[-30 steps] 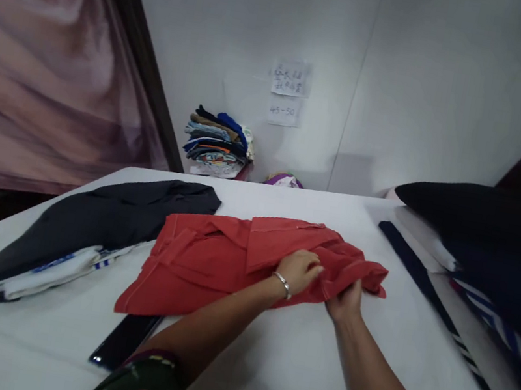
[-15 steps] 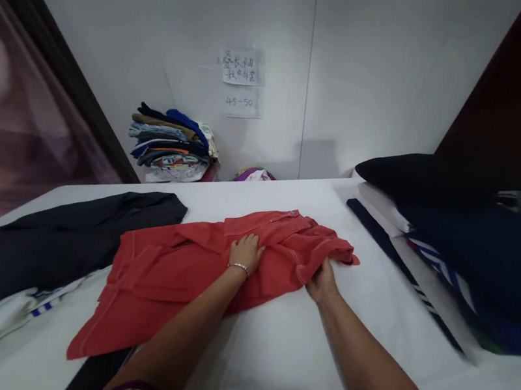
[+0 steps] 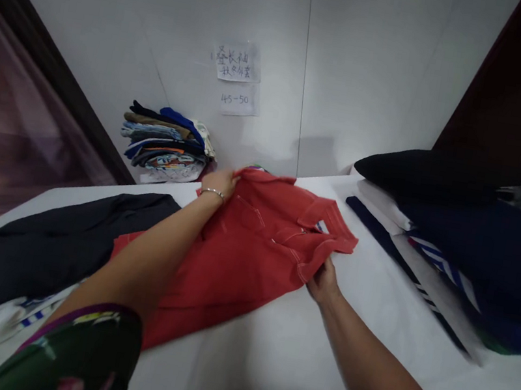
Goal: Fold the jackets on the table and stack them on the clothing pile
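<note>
left hand [image 3: 220,183] swung out to the far edge of the table [image 3: 368,324], pinching the red shirt [image 3: 239,264]. right hand [image 3: 325,284] is gripping it near the collar [image 3: 333,220].

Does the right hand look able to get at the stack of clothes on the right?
Probably: just white table seems to separate the right hand from the stack. It appears to hold the red garment, so it would likely have to let go first.
</note>
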Available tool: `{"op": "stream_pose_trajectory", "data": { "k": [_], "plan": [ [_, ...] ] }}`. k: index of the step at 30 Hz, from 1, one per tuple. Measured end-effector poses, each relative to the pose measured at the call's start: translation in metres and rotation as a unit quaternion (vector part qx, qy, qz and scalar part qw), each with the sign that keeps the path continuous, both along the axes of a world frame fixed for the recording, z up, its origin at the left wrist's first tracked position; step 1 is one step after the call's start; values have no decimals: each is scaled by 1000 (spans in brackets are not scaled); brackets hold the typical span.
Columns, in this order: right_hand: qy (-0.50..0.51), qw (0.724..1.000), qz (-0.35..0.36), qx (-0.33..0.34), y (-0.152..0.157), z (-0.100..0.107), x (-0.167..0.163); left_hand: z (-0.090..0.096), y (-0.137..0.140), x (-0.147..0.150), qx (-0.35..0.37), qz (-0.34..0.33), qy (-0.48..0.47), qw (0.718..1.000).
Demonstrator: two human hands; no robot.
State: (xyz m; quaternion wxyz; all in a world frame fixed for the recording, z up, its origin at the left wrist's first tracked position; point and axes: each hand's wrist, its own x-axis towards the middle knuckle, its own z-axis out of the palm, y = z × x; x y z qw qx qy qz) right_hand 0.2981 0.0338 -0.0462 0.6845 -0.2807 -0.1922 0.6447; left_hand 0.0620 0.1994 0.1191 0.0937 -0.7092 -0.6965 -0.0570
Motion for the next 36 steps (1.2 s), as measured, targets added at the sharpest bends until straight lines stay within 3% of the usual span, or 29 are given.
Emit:
{"op": "stream_pose_trajectory", "data": {
  "k": [2, 5, 10, 13, 15, 18, 24, 30, 33, 36],
  "plan": [
    [5, 1000, -9, 16, 1, 2, 1, 9, 16, -1, 71, 22, 5, 997],
    [25, 998, -47, 19, 5, 1, 4, -4, 24, -1, 99, 31, -2, 995],
    [37, 997, -58, 21, 11, -4, 7, -71, -6, -11, -68, -43, -27, 996],
    [42, 997, -61, 19, 11, -5, 6, -109, -35, -28, -125, -50, -33, 990],
    [52, 996, -68, 13, 11, -5, 5, -126, -50, -40, -138, -47, -35, 989],
    [61, 996, -72, 4, 10, -3, 5, -137, -64, -51, -143, -50, -36, 988],
    [71, 995, -70, 2, 10, -3, 6, -126, -75, -65, -177, -23, -8, 984],
    [71, 996, -61, -2, 12, -7, 8, -106, -81, -86, -202, 1, -50, 978],
    [74, 996, -56, 2, 11, -5, 9, -80, -99, -81, -158, -25, -147, 976],
    [81, 996, -46, 4, 9, -2, 8, -40, -135, -61, -144, -93, -300, 938]
  ]
}}
